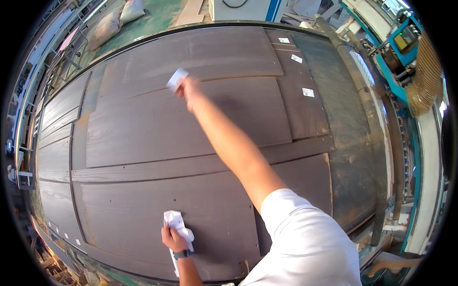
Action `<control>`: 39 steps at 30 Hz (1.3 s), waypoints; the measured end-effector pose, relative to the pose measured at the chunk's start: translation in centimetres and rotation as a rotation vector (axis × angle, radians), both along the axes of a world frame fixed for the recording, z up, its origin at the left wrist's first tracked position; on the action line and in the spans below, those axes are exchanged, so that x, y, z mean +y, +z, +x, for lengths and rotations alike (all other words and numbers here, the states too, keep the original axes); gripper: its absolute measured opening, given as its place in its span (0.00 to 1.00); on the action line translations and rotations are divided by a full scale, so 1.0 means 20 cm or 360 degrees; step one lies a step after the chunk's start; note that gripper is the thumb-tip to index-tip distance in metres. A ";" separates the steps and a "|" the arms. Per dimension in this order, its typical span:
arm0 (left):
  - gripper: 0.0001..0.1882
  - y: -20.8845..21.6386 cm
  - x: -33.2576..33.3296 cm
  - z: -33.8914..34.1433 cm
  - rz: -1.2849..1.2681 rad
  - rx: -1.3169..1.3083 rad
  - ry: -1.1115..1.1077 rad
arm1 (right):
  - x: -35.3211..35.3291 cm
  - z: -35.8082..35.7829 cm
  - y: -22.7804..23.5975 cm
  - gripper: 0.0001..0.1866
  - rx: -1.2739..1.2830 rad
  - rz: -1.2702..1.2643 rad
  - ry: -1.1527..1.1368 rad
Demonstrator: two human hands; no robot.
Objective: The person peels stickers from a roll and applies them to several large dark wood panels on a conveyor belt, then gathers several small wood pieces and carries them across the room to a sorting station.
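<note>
Stretched far out over the dark brown panels, my right hand pinches a small white label; the hand is slightly blurred. Below it lies a large panel near the far side, and I cannot tell whether the label touches it. Close to the near edge, my left hand is closed on a folded strip of white label paper, with part of it trailing down beside the wrist. A dark band sits on that wrist. Three white labels lie on the narrow panels at the far right.
The panels rest on a wide dark machine bed. Along the right runs a teal machine with a ribbed hose. Stuffed sacks lie on the green floor beyond. More small labels dot the near left panels.
</note>
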State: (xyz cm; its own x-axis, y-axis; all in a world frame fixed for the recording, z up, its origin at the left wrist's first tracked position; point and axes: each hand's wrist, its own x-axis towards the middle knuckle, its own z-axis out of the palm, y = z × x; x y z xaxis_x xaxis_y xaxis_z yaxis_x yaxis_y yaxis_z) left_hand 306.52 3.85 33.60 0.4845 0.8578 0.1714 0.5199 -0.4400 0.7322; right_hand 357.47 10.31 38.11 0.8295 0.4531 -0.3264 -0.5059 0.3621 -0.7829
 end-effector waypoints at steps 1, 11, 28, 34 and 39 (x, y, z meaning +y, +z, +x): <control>0.11 -0.04 0.00 -0.02 -0.0003 -0.0041 0.0048 | 0.03 0.18 0.00 0.07 -0.0170 -0.0136 -0.0163; 0.11 -0.01 0.01 0.10 0.0108 -0.0085 0.0014 | -0.87 1.33 -0.24 0.17 -0.0899 -0.1046 -0.1378; 0.13 -0.05 0.04 0.06 -0.0011 -0.0072 -0.0045 | -0.53 -0.87 -0.12 0.45 -0.2150 -0.2173 0.0928; 0.18 0.20 0.14 0.01 -0.1359 -0.0753 0.0046 | -0.38 -1.51 0.16 0.27 -0.1266 -0.0814 0.0749; 0.20 0.51 0.11 -0.22 -0.1560 -0.1076 -0.0029 | -0.71 -1.90 0.44 0.17 -0.1117 -0.1171 0.0792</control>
